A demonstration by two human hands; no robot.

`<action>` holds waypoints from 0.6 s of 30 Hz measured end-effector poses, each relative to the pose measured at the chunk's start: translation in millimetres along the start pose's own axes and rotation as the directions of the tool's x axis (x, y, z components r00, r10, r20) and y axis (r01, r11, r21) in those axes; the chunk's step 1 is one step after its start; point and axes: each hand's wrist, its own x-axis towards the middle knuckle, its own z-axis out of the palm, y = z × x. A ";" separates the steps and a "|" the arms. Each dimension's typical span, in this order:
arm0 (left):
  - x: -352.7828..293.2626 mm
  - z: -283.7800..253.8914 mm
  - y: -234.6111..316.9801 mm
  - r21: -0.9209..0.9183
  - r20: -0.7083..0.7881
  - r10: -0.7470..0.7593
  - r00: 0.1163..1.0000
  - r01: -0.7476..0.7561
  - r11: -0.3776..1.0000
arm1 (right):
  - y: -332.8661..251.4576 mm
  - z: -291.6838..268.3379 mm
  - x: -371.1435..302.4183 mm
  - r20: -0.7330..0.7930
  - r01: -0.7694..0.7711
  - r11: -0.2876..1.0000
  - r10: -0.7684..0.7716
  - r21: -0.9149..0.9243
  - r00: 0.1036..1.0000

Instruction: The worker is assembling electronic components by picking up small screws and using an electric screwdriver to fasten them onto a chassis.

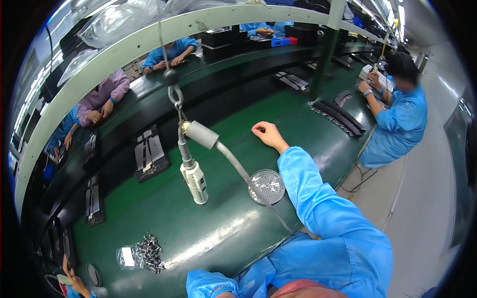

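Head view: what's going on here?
The person's right hand is at the green bench, fingers curled; whether it holds anything is unclear. The left hand is out of view. A round clear dish sits beside the right sleeve, a white tool hangs untouched, and loose parts lie piled toward the lower left.

Left hand cut off below, right hand (269, 135) perhaps pinching something too small to tell, co-worker's face (409, 80) blurred
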 end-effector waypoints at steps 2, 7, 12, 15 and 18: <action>-9.5 7.0 7.9 -0.066 -0.122 -0.093 0.988 0.086 0.994 | 3.1 -2.7 0.4 -0.011 0.008 1.000 -0.008 0.002 1.000; -16.5 18.9 15.0 -0.149 -0.124 -0.191 0.974 0.172 0.974 | 8.3 -1.7 -1.1 0.015 0.031 0.999 -0.030 -0.008 0.999; -16.3 22.8 16.0 -0.180 -0.097 -0.260 0.961 0.240 0.954 | 10.0 -5.0 1.8 0.021 0.042 0.999 -0.042 -0.009 0.999; -13.5 18.6 11.0 -0.171 -0.004 -0.174 0.985 0.171 0.970 | 10.7 -3.9 2.9 0.014 0.027 1.000 -0.027 0.007 1.000; -14.9 22.4 13.3 -0.172 -0.042 -0.168 0.985 0.159 0.972 | 10.0 -4.3 2.1 0.002 0.040 0.999 -0.040 -0.005 0.999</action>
